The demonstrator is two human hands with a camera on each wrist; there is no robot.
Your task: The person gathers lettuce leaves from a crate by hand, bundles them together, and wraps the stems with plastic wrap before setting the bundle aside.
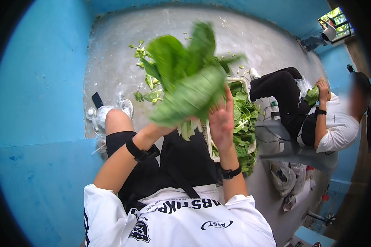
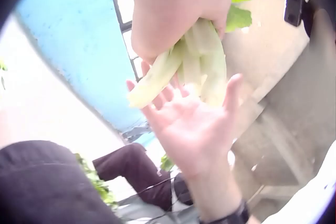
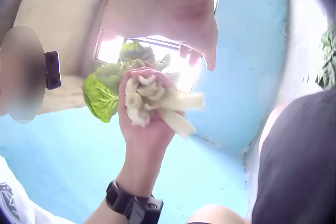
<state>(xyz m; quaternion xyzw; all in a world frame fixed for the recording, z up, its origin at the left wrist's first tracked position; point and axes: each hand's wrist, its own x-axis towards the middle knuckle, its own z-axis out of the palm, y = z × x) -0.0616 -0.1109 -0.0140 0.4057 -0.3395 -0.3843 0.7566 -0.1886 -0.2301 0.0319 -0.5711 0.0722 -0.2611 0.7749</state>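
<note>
A bunch of leafy greens, blurred in the head view, is held up in front of the body by my left hand. In the left wrist view the left hand grips the bunch by its pale stems, whose cut ends hang out below it. From the right wrist view, the left hand is curled round the stems. My right hand is beside the bunch, palm showing and fingers spread. The left wrist view has the right hand open under the stem ends; whether it touches them I cannot tell.
A light crate heaped with green leaves stands to the right of my legs. Loose leaves lie on the grey floor. A seated person at the right holds greens. Plastic bags and a phone are also around.
</note>
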